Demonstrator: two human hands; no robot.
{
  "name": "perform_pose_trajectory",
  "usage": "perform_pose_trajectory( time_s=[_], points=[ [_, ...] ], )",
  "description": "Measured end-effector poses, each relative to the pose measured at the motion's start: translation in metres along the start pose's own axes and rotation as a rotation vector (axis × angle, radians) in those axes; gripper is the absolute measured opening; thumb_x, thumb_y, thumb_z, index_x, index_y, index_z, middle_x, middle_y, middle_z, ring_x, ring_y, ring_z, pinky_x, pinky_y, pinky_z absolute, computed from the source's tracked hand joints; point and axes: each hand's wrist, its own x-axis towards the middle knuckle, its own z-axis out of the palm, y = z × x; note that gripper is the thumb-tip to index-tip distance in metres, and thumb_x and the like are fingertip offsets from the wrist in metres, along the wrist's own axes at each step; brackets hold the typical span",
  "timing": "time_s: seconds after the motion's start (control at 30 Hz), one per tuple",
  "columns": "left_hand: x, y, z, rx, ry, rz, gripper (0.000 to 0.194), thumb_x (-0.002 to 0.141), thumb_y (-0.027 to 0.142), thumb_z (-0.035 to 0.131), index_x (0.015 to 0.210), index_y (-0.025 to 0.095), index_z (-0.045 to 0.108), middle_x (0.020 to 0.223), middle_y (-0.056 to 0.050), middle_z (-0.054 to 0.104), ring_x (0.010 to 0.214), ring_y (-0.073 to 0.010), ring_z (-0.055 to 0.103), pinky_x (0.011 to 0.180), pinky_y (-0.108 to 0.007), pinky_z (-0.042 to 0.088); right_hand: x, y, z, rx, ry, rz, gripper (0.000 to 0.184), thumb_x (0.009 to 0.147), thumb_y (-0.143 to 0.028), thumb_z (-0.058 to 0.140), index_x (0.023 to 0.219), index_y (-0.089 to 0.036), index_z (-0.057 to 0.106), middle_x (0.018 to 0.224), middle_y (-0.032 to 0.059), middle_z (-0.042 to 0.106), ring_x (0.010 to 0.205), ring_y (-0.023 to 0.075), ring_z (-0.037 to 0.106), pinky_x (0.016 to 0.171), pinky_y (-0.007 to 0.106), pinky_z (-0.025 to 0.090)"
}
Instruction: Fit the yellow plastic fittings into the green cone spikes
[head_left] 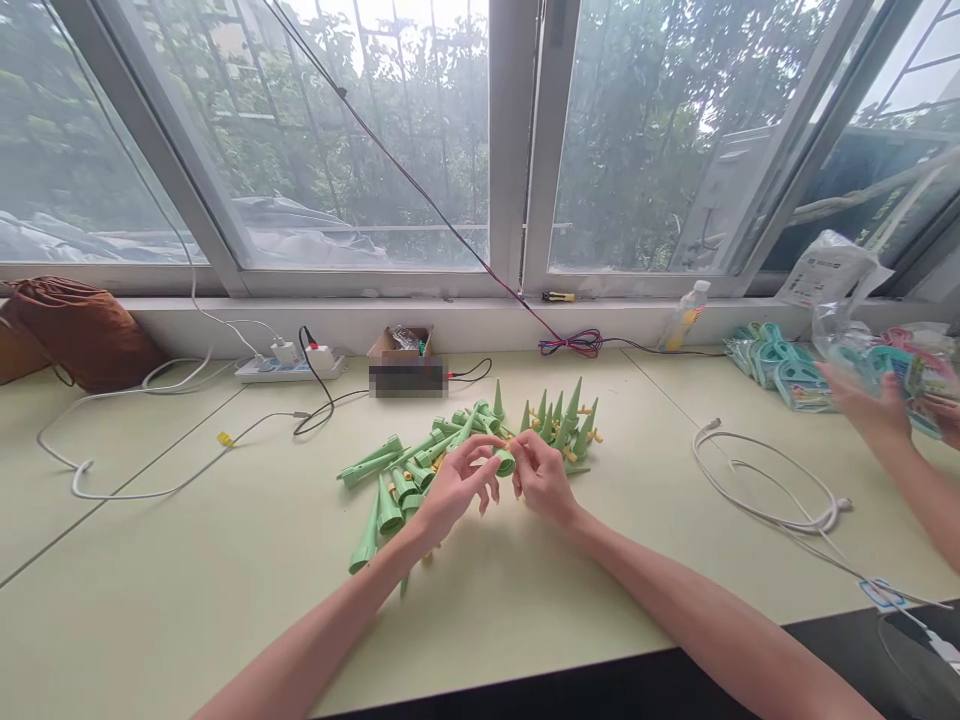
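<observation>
While both hands meet over the pale green table (187, 600), the head view shows a light-green, hollow plastic cone (505, 462) between them, in front of the gap separating two groups of similar cones. Its round open end faces the person and tilts downward; the narrow end is hidden, so the long axis seems to run away from the person, though its exact angle cannot be told. The left hand (456, 485) has its grip closed on the cone, thumb and forefinger around the wide end. The right hand (544, 480) is just beside it, fingertips together on what looks like a small yellow plastic piece (509, 446) at the cone's side. Both hands are close to it, the left more directly in contact.

On the left, green plastic cones (390, 512) lie in a loose heap; on the right, pointed green cones (573, 402) stand mostly upright with yellow parts at their sides.

Behind, an open brown cardboard box (382, 346) contains crinkled clear plastic and something green. A bottle with an orange-yellow label (682, 318) stands by the sill. What the brown drawstring bag (86, 335) contains cannot be seen.
</observation>
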Motion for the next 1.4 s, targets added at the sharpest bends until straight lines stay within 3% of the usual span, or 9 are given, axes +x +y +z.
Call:
perform_pose_trajectory(
  time_s=[0.23,0.43,0.6,1.4],
  points=[
    [-0.0005,-0.0038,0.001,0.111,0.036,0.057,0.037,0.088,0.044,0.063,0.117,0.022,0.06,0.101,-0.006,0.057,0.056,-0.0098,0.061,0.041,-0.02,0.046,0.0004,0.0024,-0.0003,0.013,0.002,0.019,0.035,0.097,-0.052,0.046,0.08,-0.022,0.047,0.05,-0.0081,0.042,0.036,0.0101,0.047,0.036,0.021,0.035],
    [-0.0022,-0.004,0.0025,0.145,0.067,0.063,0.038,0.085,0.044,0.066,0.115,0.021,0.061,0.091,-0.005,0.062,0.056,-0.0117,0.061,0.042,-0.021,0.046,0.0006,0.0011,-0.0001,0.017,-0.004,0.027,0.037,0.097,-0.056,0.046,0.08,-0.022,0.047,0.053,-0.0077,0.043,0.037,0.01,0.047,0.036,0.021,0.036],
    [-0.0027,-0.0034,0.0023,0.18,0.062,0.085,0.035,0.088,0.043,0.063,0.117,0.024,0.058,0.103,-0.005,0.055,0.056,-0.0088,0.061,0.041,-0.021,0.047,0.0006,0.0014,0.0005,0.014,0.002,0.018,0.036,0.097,-0.054,0.046,0.08,-0.022,0.047,0.053,-0.0076,0.043,0.037,0.0096,0.047,0.036,0.021,0.036],
    [-0.0036,0.0004,0.0052,0.141,0.042,0.064,0.048,0.087,0.044,0.064,0.126,0.028,0.043,0.09,0.002,0.049,0.054,-0.0082,0.059,0.041,-0.019,0.045,0.0,0.0038,0.0018,0.018,-0.01,0.014,0.032,0.099,-0.047,0.043,0.079,-0.022,0.044,0.054,-0.0075,0.042,0.037,0.0096,0.046,0.037,0.021,0.032]
  ],
)
